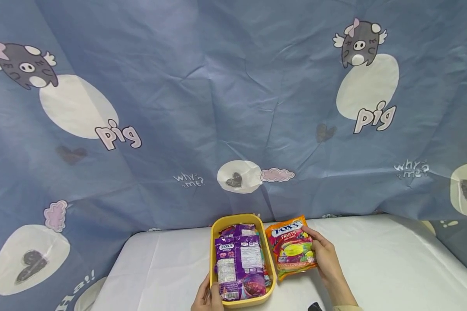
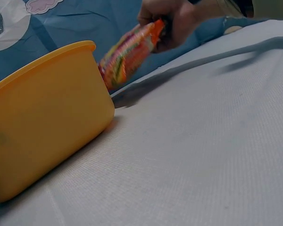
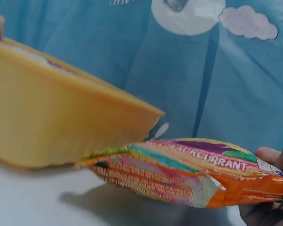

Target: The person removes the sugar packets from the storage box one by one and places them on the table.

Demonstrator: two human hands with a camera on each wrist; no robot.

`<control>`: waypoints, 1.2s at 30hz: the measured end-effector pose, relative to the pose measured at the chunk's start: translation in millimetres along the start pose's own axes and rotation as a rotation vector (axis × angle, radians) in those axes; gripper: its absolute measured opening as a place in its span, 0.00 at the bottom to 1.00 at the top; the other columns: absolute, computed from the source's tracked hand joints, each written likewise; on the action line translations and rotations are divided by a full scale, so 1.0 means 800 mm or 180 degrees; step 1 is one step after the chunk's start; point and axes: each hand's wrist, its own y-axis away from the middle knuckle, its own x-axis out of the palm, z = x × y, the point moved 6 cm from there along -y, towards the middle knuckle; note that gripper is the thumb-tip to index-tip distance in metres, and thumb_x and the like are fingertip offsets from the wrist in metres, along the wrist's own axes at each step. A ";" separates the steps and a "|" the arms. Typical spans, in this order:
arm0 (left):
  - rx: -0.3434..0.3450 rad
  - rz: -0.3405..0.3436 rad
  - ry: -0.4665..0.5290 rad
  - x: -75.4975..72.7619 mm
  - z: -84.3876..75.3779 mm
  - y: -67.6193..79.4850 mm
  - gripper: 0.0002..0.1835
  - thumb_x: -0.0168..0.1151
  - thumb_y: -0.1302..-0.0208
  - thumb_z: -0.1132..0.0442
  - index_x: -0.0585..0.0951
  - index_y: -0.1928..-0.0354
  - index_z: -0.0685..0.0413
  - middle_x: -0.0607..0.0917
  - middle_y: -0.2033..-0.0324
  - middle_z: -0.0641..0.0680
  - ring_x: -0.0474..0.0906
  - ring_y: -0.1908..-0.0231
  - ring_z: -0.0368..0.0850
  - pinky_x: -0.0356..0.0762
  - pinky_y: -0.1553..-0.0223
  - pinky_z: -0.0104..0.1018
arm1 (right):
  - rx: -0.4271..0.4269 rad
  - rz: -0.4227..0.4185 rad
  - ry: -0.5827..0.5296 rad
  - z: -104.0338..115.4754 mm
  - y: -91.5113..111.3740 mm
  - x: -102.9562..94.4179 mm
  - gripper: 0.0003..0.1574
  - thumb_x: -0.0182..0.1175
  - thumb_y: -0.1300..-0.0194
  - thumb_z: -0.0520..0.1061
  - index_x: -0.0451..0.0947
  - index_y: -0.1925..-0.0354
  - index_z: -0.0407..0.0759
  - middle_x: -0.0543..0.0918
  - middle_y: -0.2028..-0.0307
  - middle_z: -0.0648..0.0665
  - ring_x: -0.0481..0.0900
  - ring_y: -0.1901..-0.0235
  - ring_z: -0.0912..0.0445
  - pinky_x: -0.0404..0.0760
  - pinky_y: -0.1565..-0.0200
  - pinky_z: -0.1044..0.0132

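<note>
A yellow plastic bin (image 1: 273, 276) stands on the white table with purple Fox's candy bags (image 1: 239, 263) lying inside it. My left hand (image 1: 208, 298) grips the bin's near left rim, thumb over the edge. In my right hand (image 1: 327, 259) is an orange Fox's Fruits candy bag (image 1: 293, 250), pinched by its right edge just right of the bin. The right wrist view shows that candy bag (image 3: 179, 174) held nearly flat above the table, its shadow underneath and its far end close to the bin wall (image 3: 70, 113).
A white cloth covers the table (image 1: 385, 263). Behind it hangs a blue curtain (image 1: 171, 108) printed with pigs and hearts, reaching the table's back edge. A small black object (image 1: 314, 306) shows at the bottom edge of the head view.
</note>
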 end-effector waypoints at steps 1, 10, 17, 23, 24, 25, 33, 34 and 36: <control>0.0002 -0.0007 0.0002 0.000 0.000 -0.001 0.17 0.54 0.48 0.74 0.78 0.54 0.65 0.81 0.61 0.69 0.81 0.66 0.54 0.79 0.74 0.24 | -0.0014 -0.0012 0.0043 -0.003 -0.002 0.000 0.31 0.33 0.41 0.38 0.64 0.40 0.52 0.59 0.37 0.44 0.65 0.49 0.54 0.75 0.58 0.70; -0.0032 -0.0012 -0.0017 0.001 0.004 0.001 0.17 0.53 0.49 0.75 0.77 0.54 0.66 0.81 0.61 0.70 0.80 0.65 0.58 0.80 0.74 0.28 | -0.0066 -0.0181 0.0481 -0.025 -0.011 -0.002 0.29 0.33 0.38 0.40 0.63 0.40 0.53 0.58 0.36 0.42 0.61 0.45 0.52 0.69 0.52 0.66; 0.0146 -0.0086 -0.0117 -0.002 -0.004 0.000 0.16 0.55 0.50 0.74 0.79 0.56 0.64 0.82 0.63 0.67 0.80 0.63 0.57 0.80 0.72 0.28 | -0.0261 -0.0284 0.0788 -0.032 -0.009 -0.002 0.28 0.32 0.35 0.42 0.63 0.40 0.54 0.57 0.35 0.42 0.55 0.37 0.49 0.57 0.38 0.50; 0.0126 -0.0076 -0.0206 -0.005 -0.004 -0.002 0.16 0.55 0.50 0.72 0.80 0.56 0.63 0.82 0.62 0.67 0.80 0.61 0.58 0.80 0.72 0.30 | -0.0631 -0.0402 0.1411 -0.040 -0.009 0.002 0.27 0.33 0.35 0.40 0.63 0.40 0.55 0.65 0.39 0.44 0.66 0.50 0.54 0.68 0.59 0.66; 0.0136 -0.0094 -0.0239 -0.005 -0.004 -0.002 0.16 0.55 0.50 0.72 0.80 0.57 0.62 0.82 0.63 0.66 0.80 0.62 0.58 0.80 0.72 0.31 | -0.0688 -0.0415 0.1504 -0.040 -0.008 0.003 0.27 0.34 0.35 0.40 0.62 0.40 0.55 0.65 0.39 0.45 0.67 0.49 0.53 0.70 0.58 0.65; 0.0149 -0.0115 -0.0241 -0.006 -0.004 -0.003 0.16 0.55 0.51 0.72 0.80 0.57 0.62 0.83 0.63 0.66 0.80 0.62 0.58 0.80 0.74 0.31 | -0.0770 -0.0426 0.1573 -0.040 -0.009 0.004 0.27 0.34 0.35 0.39 0.63 0.40 0.54 0.65 0.39 0.44 0.66 0.47 0.52 0.71 0.55 0.62; 0.0073 -0.0064 -0.0185 -0.004 -0.003 -0.003 0.16 0.56 0.51 0.71 0.81 0.57 0.60 0.83 0.62 0.64 0.80 0.60 0.55 0.80 0.69 0.29 | -0.1118 -0.0623 0.1746 -0.033 -0.008 0.005 0.28 0.37 0.40 0.34 0.62 0.41 0.43 0.59 0.39 0.41 0.58 0.39 0.45 0.60 0.41 0.45; 0.0060 -0.0062 -0.0187 -0.004 -0.002 -0.003 0.16 0.56 0.51 0.71 0.81 0.57 0.60 0.83 0.62 0.64 0.80 0.60 0.55 0.80 0.68 0.30 | -0.1107 -0.0652 0.1763 -0.033 -0.007 0.005 0.29 0.37 0.41 0.34 0.61 0.41 0.43 0.60 0.39 0.41 0.59 0.40 0.45 0.61 0.41 0.46; 0.0046 -0.0053 -0.0189 -0.004 -0.002 -0.002 0.16 0.55 0.50 0.71 0.80 0.57 0.61 0.82 0.61 0.65 0.80 0.60 0.57 0.80 0.67 0.32 | -0.1109 -0.0726 0.1838 -0.034 -0.005 0.003 0.29 0.38 0.41 0.35 0.62 0.40 0.43 0.62 0.39 0.41 0.61 0.40 0.46 0.64 0.43 0.47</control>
